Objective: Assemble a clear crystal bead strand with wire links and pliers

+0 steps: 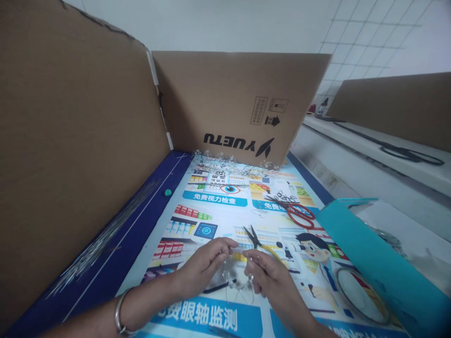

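Observation:
My left hand [204, 265], with a silver bangle on the wrist, has its fingertips pinched on a thin wire piece with clear beads or loops [230, 283]. Opposite it, my right hand [273, 277] grips the other side of the same piece. The piece hangs between both hands over the printed sheet, and its fine details are too small to make out. Just beyond my fingers lie pliers [255, 238] with dark jaws and yellow handles. Farther off to the right are red-handled scissors [296, 213], beside several small dark wire loops [281, 196].
Long thin wires [105, 239] lie along the left side near a green lump [168, 192]. Cardboard panels [239, 98] stand at the back and left. Clear wire pieces [218, 159] line the back edge. A teal box [380, 263] with wire inside stands at right.

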### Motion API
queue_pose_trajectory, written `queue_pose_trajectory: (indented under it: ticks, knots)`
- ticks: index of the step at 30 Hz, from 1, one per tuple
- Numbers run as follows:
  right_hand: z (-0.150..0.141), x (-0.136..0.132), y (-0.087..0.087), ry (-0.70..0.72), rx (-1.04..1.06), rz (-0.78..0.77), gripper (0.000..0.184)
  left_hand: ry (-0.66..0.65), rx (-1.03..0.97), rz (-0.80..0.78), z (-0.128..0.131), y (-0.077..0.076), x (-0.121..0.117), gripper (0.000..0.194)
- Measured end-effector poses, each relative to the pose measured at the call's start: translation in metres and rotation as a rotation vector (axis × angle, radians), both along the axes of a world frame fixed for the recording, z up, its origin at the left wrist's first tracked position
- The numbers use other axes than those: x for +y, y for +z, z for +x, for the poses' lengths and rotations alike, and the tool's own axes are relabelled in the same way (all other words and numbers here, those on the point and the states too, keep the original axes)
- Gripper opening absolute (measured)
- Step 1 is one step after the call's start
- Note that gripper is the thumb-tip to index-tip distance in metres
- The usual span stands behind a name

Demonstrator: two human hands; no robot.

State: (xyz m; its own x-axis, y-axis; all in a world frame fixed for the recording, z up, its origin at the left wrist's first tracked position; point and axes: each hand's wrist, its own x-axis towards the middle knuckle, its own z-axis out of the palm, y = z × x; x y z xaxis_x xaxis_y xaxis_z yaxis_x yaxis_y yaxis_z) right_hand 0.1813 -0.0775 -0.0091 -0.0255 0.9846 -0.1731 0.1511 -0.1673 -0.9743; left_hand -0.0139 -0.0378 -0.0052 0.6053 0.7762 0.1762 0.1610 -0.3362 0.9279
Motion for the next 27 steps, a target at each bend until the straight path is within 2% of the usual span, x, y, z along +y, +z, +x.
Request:
queue_pose_trajectory:
  ticks: [8, 16, 23, 27]
  knots:
    - [0.0027, -0.0008, -0.0029, -0.016, 0.034, -0.055, 0.045, -0.083, 0.033, 0.059, -0.0035, 0.0021, 0.0032, 0.015]
    - [0.0026, -0.0002, -0.0005, -0.019, 0.041, -0.06, 0.043, -0.147, 0.08, 0.215, -0.0048, 0.0089, 0.0066, 0.014]
    - [0.0023, -0.002, -0.0036, -0.034, 0.037, -0.061, 0.036, -0.121, 0.094, 0.195, -0.0012, 0.0096, 0.0022, 0.015]
    - [0.0033, -0.0012, -0.0024, -0.012, -0.008, -0.041, 0.031, 0.025, 0.097, 0.08, 0.005, 0.0042, -0.0023, 0.018]
